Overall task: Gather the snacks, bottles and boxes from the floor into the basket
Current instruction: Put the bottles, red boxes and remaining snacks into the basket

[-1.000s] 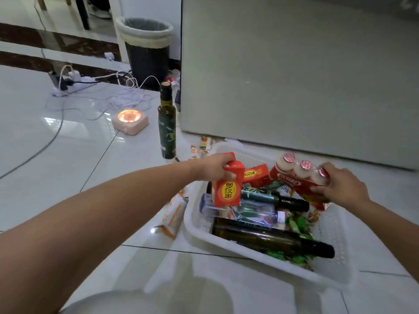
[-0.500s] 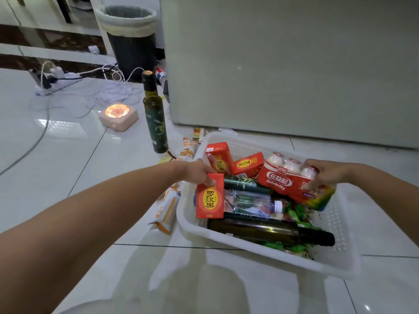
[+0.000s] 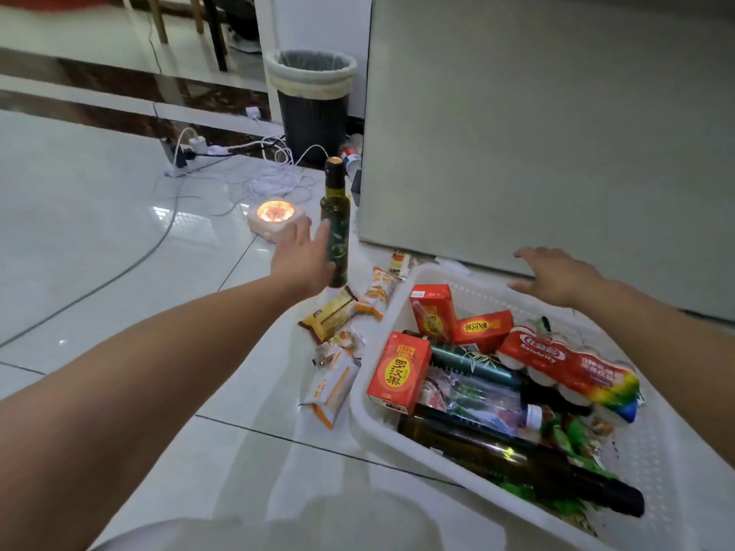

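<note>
watching the head view, my worry is the upright green bottle (image 3: pixel 336 228): it stands tall and narrow on glossy tile, and my left hand (image 3: pixel 300 258) comes at it from the 9 o'clock side, so a glancing knock could tip it toward the lit pink lamp (image 3: pixel 274 216) or the snack packets (image 3: pixel 346 340) at its 6 o'clock. the left fingers are spread, palm facing the glass, touching or just beside it (i cannot tell which), nothing clasped yet. my right hand (image 3: pixel 557 278) hovers over the white basket (image 3: pixel 366 411) far rim at 12 o'clock, fingers loosely splayed and empty. the basket already holds red boxes (image 3: pixel 397 371), bottles and a yogurt pack (image 3: pixel 568 363).
</note>
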### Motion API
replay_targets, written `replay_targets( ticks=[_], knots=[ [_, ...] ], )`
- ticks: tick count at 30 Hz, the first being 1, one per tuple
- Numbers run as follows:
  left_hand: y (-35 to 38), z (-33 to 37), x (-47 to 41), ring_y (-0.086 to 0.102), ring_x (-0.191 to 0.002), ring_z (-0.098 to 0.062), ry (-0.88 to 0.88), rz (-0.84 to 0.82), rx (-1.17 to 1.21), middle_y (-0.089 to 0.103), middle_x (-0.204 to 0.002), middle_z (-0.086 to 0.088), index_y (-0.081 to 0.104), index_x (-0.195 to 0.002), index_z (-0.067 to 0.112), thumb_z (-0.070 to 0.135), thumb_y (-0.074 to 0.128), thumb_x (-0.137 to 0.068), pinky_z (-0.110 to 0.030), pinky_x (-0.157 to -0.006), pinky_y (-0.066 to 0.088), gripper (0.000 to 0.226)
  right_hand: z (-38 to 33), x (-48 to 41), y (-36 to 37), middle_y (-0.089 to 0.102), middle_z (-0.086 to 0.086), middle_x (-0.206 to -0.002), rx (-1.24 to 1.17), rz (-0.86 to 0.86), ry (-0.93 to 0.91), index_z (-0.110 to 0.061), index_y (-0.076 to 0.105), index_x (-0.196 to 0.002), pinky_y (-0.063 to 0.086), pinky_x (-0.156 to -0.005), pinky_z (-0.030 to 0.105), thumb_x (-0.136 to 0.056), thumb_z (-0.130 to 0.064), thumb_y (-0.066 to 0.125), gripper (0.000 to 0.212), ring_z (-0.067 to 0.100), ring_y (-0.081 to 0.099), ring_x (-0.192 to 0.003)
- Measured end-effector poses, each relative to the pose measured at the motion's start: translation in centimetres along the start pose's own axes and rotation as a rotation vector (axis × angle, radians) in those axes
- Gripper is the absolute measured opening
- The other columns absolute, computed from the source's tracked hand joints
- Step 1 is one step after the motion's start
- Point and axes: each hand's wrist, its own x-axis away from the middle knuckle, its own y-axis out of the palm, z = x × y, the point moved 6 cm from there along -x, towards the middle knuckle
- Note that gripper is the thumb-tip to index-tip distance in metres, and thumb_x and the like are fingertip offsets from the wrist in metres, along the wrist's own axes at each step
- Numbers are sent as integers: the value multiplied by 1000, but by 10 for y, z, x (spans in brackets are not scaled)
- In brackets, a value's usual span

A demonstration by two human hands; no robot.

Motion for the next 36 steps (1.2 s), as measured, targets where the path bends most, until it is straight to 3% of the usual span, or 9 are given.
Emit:
replay_targets(
  ticks=[7,12,19,28,33,36],
  knots=[
    [-19,-86,2,-6,-146,-35,-390,-115,-7,-8,-158,-17,-9,-151,13,49,59,-87,-44,-118,7,100,-113,-49,-31,29,10,-153,-252,86,-190,-19,19,-148,30,-112,46,-84,-48,62,83,30,28,-140],
    [-7,-101,-7,-18,-144,-35,-418,-239,-35,-21,-156,-17,-16,-150,12,56,59,-84,-46,-118,-2,109,-172,-64,-33,24,9,-155,-333,79,-270,-18,13,-149,29,-112,47,-85,-47,61,86,29,23,-141],
    [38,-66,-41,-20,-144,-33,-329,-272,89,-23,-156,-14,-17,-149,13,55,65,-80,-48,-117,-3,115,-208,-97,-24,17,7,-157,-634,45,-205,-20,9,-150,26,-114,47,-82,-41,67,93,29,18,-144],
    [74,-46,-111,-1,-148,-27,-342,-146,567,-3,-161,-6,-5,-152,18,40,76,-75,-49,-118,14,114,-259,-133,-48,44,0,-143,-1074,161,-248,-22,37,-141,41,-104,38,-80,-26,72,70,24,44,-128],
    [132,-49,-113,35,-135,-28,-396,-204,721,36,-147,-5,26,-145,18,42,84,-61,-50,-107,37,104,-268,-150,-54,59,4,-122,-1087,230,-252,-21,54,-112,49,-83,30,-84,-24,67,31,22,56,-107],
    [162,-48,-106,42,-129,-29,-418,-297,856,44,-140,-5,29,-142,24,36,85,-57,-49,-104,41,102,-270,-156,-52,59,3,-121,-1034,247,-272,-18,53,-114,45,-76,24,-87,-27,64,30,18,54,-106]
  ],
)
